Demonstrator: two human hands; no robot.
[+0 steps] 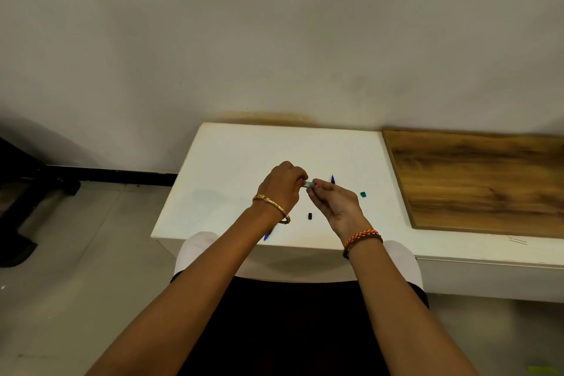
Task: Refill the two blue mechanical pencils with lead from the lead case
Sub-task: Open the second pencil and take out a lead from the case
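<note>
Left hand (283,185) and right hand (331,197), fingers pinched closed, share the clear lead case (309,183) above table (238,156) centre. Blue pencils lie at 1 o'clock (332,178) and 7 o'clock (267,235). Risk: tilting spills or snaps leads.

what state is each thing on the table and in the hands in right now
lead case: held between both hands above the table
left hand: pinching one end of the case
right hand: gripping the other end
far pencil: lying on the table, mostly hidden
near pencil: lying by the front edge, partly under the left wrist
green cap: loose on the table
black piece: loose on the table
</note>
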